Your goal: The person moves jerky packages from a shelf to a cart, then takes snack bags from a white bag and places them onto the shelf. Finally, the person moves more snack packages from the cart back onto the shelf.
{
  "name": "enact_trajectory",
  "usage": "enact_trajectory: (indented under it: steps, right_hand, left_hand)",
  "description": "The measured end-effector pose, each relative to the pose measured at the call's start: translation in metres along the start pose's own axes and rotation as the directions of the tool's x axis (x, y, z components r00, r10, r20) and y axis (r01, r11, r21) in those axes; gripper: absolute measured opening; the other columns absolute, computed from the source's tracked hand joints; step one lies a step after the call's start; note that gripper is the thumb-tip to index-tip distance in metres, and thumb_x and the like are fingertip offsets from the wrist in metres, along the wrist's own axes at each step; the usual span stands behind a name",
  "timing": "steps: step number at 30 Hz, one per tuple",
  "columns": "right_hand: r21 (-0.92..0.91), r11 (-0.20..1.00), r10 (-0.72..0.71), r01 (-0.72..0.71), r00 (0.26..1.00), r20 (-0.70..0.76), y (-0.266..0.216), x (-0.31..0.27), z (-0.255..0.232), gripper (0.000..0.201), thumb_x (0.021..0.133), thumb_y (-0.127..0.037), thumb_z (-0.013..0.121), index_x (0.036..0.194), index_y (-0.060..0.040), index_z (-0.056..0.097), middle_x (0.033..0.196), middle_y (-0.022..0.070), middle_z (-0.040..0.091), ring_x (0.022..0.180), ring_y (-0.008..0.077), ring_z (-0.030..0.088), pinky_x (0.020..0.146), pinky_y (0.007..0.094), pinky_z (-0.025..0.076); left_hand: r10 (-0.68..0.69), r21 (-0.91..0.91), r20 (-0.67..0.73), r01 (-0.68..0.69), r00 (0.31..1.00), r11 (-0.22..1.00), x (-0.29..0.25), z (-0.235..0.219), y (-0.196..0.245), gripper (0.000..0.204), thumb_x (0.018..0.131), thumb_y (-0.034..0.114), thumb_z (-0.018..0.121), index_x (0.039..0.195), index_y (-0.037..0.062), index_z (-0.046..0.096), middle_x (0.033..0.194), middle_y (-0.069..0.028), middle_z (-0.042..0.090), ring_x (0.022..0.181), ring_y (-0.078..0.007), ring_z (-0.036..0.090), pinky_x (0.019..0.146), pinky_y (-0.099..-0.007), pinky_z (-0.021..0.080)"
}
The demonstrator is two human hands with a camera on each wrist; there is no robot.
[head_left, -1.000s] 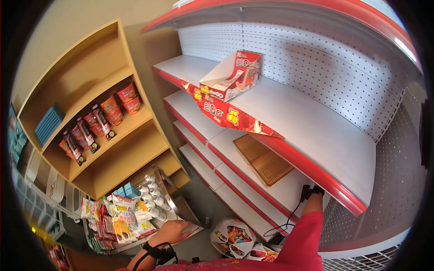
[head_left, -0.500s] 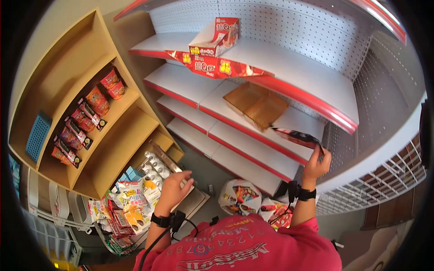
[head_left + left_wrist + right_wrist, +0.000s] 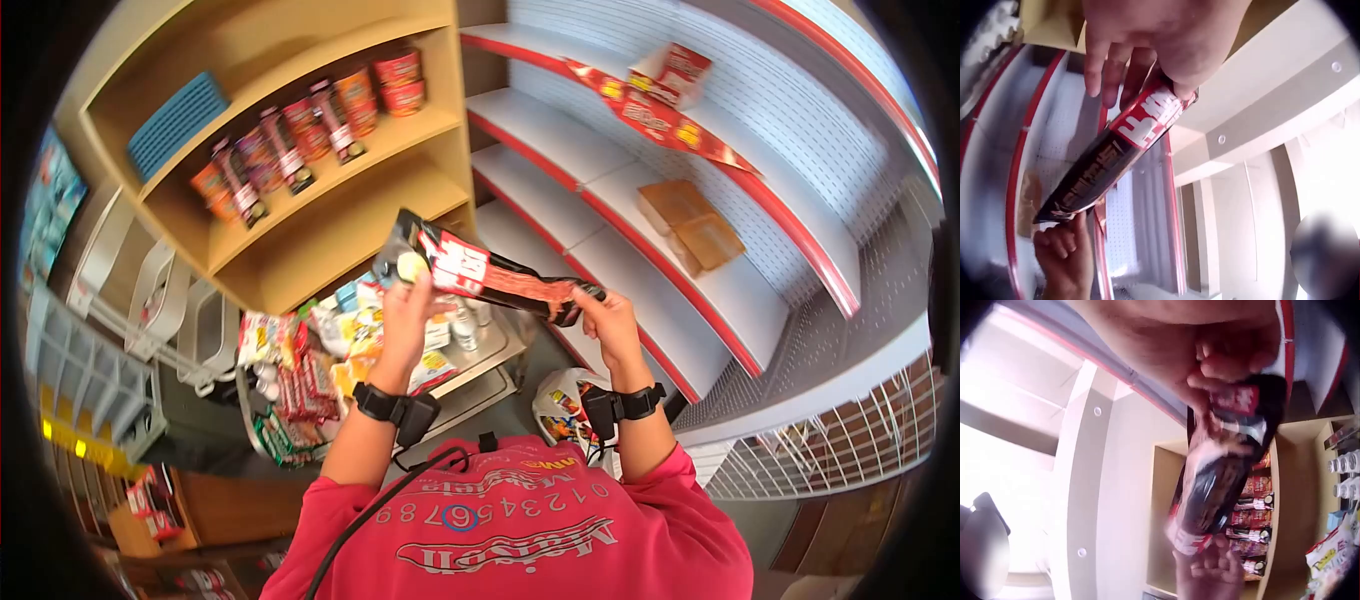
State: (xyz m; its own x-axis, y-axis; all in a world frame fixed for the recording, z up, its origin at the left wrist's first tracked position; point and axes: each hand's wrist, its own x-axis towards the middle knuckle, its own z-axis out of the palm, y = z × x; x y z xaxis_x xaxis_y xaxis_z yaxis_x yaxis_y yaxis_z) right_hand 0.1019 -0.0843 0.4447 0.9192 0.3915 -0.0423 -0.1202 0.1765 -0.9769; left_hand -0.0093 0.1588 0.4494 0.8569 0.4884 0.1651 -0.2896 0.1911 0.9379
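Observation:
A long black snack packet (image 3: 505,280) with a red and white label is stretched between both hands in front of the chest. My left hand (image 3: 405,325) grips its labelled end, thumb on the front face. At the other end, my right hand (image 3: 612,325) pinches the narrow tip. The left wrist view shows the packet (image 3: 1113,153) slanting from the left hand down to the right hand (image 3: 1063,250). In the right wrist view the packet (image 3: 1222,469) is blurred, with the left hand (image 3: 1210,572) at its far end.
A wooden shelf (image 3: 340,225) at the left holds noodle cups (image 3: 403,85), similar black packets (image 3: 285,150) and a blue basket (image 3: 178,125). Below it stands a cart (image 3: 500,350) heaped with snack bags. On the right, white-and-red shelving (image 3: 625,235) carries a brown tray (image 3: 690,225) and a red display box (image 3: 675,75).
The right hand has brought the black packet from the white shelving to the middle, where the left hand has taken hold of its other end. The view has turned left toward the wooden shelf.

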Motion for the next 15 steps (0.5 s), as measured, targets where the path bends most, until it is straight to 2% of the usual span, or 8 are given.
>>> enact_trajectory:
  steps: [3, 6, 9, 10, 11, 13, 14, 15]
  right_hand:
    - [-0.04, 0.998, 0.062, -0.055, 0.976, 0.208, 0.009, 0.002, 0.041, 0.023, 0.082, -0.021, 0.065, 0.066, -0.0076, 0.054, 0.05, -0.0042, 0.045, 0.04, 0.0042, 0.037, 0.038, 0.0201, 0.027]
    - [0.104, 0.993, 0.014, -0.048, 0.951, 0.309, 0.009, 0.02, 0.07, 0.02, 0.086, -0.021, 0.059, 0.072, -0.0079, 0.053, 0.051, -0.0048, 0.044, 0.042, 0.0042, 0.037, 0.041, 0.0197, 0.029]
    - [0.002, 0.997, -0.075, 0.08, 0.929, 0.364, -0.018, 0.038, 0.097, 0.02, 0.086, -0.02, 0.057, 0.072, -0.0074, 0.054, 0.052, -0.0057, 0.045, 0.042, 0.0041, 0.037, 0.041, 0.0195, 0.028]
    - [-0.067, 0.989, -0.094, 0.13, 0.915, 0.391, -0.02, 0.051, 0.101, 0.014, 0.086, -0.019, 0.057, 0.079, -0.0065, 0.056, 0.057, -0.0046, 0.05, 0.048, 0.0037, 0.044, 0.045, 0.0185, 0.033]
    - [-0.042, 0.986, -0.135, 0.163, 0.917, 0.376, -0.022, 0.059, 0.11, 0.013, 0.086, -0.018, 0.057, 0.083, -0.0058, 0.056, 0.061, -0.0029, 0.054, 0.053, 0.0046, 0.047, 0.049, 0.0185, 0.036]
    - [0.009, 0.974, -0.217, 0.228, 0.912, 0.348, -0.03, 0.071, 0.133, 0.014, 0.086, -0.017, 0.058, 0.091, -0.0045, 0.056, 0.071, 0.0003, 0.06, 0.063, 0.0063, 0.054, 0.056, 0.0187, 0.041]
    - [0.023, 0.977, -0.2, 0.211, 0.881, 0.429, -0.019, 0.09, 0.136, 0.04, 0.086, -0.016, 0.058, 0.121, -0.0044, 0.044, 0.103, 0.0119, 0.06, 0.088, 0.0123, 0.057, 0.073, 0.0237, 0.045]
    - [0.081, 0.973, -0.231, 0.218, 0.866, 0.443, -0.017, 0.094, 0.148, 0.05, 0.085, -0.015, 0.058, 0.128, -0.0065, 0.033, 0.111, 0.0143, 0.054, 0.094, 0.0138, 0.055, 0.076, 0.0253, 0.045]
  left_hand:
    - [-0.008, -0.151, -0.194, -0.022, 0.981, 0.988, -0.006, -0.031, 0.032, 0.023, 0.089, 0.025, 0.05, 0.092, 0.0024, 0.056, 0.085, -0.0075, 0.063, 0.069, -0.0156, 0.061, 0.055, -0.0286, 0.051]
    - [-0.078, -0.267, -0.332, -0.014, 0.94, 0.964, -0.009, -0.065, 0.035, 0.017, 0.086, 0.017, 0.053, 0.097, 0.0038, 0.055, 0.086, -0.0061, 0.063, 0.071, -0.0158, 0.061, 0.054, -0.0269, 0.05]
    - [-0.131, -0.384, -0.288, 0.01, 0.949, 0.923, -0.011, -0.103, 0.024, 0.016, 0.084, 0.014, 0.055, 0.098, 0.0057, 0.056, 0.088, -0.0072, 0.063, 0.074, -0.0179, 0.062, 0.056, -0.0281, 0.05]
    - [-0.162, -0.43, -0.245, 0.042, 0.956, 0.902, -0.013, -0.114, 0.023, 0.016, 0.083, 0.012, 0.057, 0.098, 0.007, 0.056, 0.087, -0.0078, 0.063, 0.076, -0.0218, 0.063, 0.056, -0.0282, 0.05]
    - [-0.189, -0.438, -0.221, 0.076, 0.957, 0.896, -0.015, -0.123, 0.023, 0.015, 0.082, 0.008, 0.058, 0.096, 0.006, 0.056, 0.087, -0.0082, 0.062, 0.081, -0.0258, 0.063, 0.058, -0.0295, 0.052]
    - [-0.051, -0.381, -0.226, -0.04, 0.973, 0.924, -0.021, -0.131, 0.027, 0.015, 0.08, 0.003, 0.059, 0.095, 0.0041, 0.057, 0.087, -0.0083, 0.062, 0.085, -0.0283, 0.063, 0.061, -0.0332, 0.055]
    - [0.037, -0.345, -0.192, -0.103, 0.981, 0.933, -0.022, -0.136, 0.031, 0.018, 0.079, -0.001, 0.058, 0.097, 0.0028, 0.056, 0.09, -0.0086, 0.062, 0.088, -0.0294, 0.062, 0.065, -0.0369, 0.057]
    - [0.076, -0.314, -0.19, -0.134, 0.979, 0.94, -0.02, -0.142, 0.032, 0.019, 0.078, -0.005, 0.057, 0.096, 0.0008, 0.059, 0.097, -0.0109, 0.061, 0.088, -0.0301, 0.062, 0.065, -0.0381, 0.057]
